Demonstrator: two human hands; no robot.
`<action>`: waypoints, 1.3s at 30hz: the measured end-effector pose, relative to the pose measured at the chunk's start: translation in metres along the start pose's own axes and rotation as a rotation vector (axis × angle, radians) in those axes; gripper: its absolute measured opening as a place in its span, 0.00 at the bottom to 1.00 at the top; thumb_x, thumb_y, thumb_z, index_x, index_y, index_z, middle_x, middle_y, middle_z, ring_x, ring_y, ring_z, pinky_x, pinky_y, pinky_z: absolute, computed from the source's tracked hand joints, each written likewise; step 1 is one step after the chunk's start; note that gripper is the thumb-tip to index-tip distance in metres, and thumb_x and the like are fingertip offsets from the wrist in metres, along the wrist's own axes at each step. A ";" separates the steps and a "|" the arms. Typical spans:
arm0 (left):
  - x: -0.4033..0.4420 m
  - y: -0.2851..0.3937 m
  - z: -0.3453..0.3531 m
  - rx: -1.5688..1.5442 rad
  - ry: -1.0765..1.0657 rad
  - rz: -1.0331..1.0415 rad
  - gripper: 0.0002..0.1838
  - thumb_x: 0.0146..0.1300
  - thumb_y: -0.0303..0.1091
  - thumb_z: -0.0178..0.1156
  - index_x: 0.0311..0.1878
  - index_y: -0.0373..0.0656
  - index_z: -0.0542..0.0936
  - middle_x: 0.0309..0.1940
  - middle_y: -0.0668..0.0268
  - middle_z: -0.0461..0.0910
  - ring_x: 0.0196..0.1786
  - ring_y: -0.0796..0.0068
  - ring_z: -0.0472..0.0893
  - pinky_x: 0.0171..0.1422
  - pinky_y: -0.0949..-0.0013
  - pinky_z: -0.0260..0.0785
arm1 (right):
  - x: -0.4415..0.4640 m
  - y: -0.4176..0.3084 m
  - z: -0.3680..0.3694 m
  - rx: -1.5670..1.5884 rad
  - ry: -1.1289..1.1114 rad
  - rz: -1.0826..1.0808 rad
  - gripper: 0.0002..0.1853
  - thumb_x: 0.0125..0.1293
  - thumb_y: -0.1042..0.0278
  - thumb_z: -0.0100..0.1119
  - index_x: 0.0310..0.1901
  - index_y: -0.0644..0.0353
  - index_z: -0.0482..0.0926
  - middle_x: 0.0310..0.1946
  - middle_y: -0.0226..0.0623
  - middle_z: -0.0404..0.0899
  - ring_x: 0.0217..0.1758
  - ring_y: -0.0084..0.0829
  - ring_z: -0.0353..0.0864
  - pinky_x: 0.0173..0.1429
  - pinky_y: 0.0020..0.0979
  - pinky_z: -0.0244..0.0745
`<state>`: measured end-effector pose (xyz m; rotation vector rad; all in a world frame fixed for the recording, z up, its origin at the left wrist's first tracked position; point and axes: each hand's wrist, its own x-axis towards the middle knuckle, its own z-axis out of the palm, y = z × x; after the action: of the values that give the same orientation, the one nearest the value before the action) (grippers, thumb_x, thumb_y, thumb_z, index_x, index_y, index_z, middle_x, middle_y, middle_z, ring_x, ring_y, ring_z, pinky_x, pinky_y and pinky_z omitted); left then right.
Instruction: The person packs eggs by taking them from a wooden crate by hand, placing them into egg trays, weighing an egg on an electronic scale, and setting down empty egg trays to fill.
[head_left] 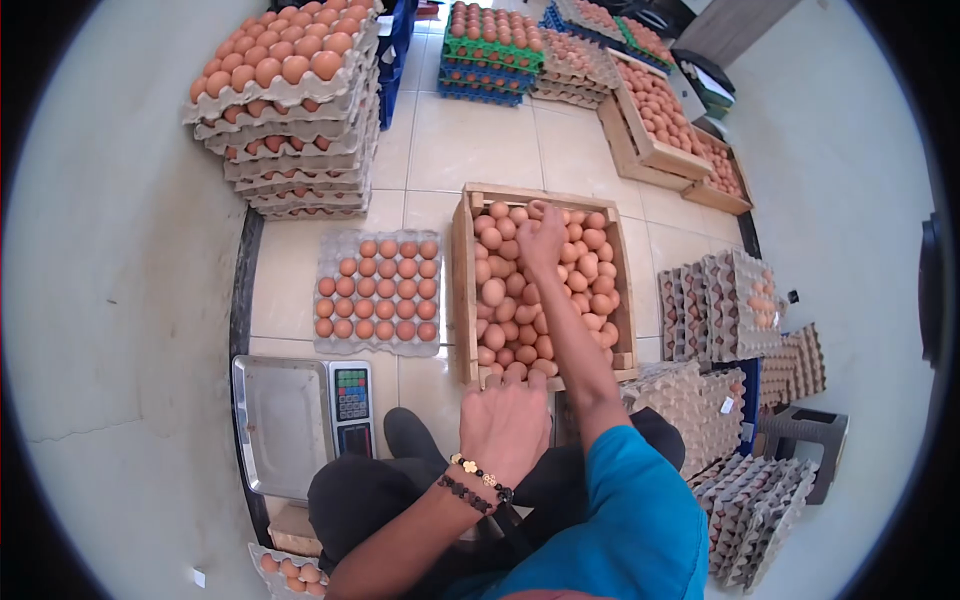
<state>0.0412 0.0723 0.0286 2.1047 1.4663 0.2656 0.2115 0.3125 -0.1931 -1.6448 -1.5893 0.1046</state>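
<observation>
Crate on floor, centre; eggs inside. Egg tray left of crate. Scale before tray. Tray stack behind tray. Two further crates behind, right.

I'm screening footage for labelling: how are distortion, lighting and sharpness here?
Head view: strong fisheye distortion, black corners; head view: fairly even light, soft sheen on the metal scale pan; head view: left hand and right hand show no obvious motion blur, though markings on the keypad are too small to read.

Bright, diffuse light leaves the floor pale; fisheye distortion bends the left wall, and the corners fall black.
</observation>
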 end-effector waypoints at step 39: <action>0.014 0.015 -0.011 0.163 0.083 0.014 0.21 0.61 0.44 0.63 0.54 0.43 0.77 0.41 0.61 0.80 0.43 0.62 0.82 0.44 0.59 0.73 | -0.033 0.004 0.059 -0.428 -0.252 -0.223 0.28 0.57 0.52 0.62 0.55 0.60 0.72 0.54 0.53 0.69 0.62 0.52 0.66 0.57 0.51 0.72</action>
<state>0.0538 0.0852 0.0435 2.2582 1.5689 0.2484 0.1743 0.3136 -0.2501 -1.8105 -2.0873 -0.1622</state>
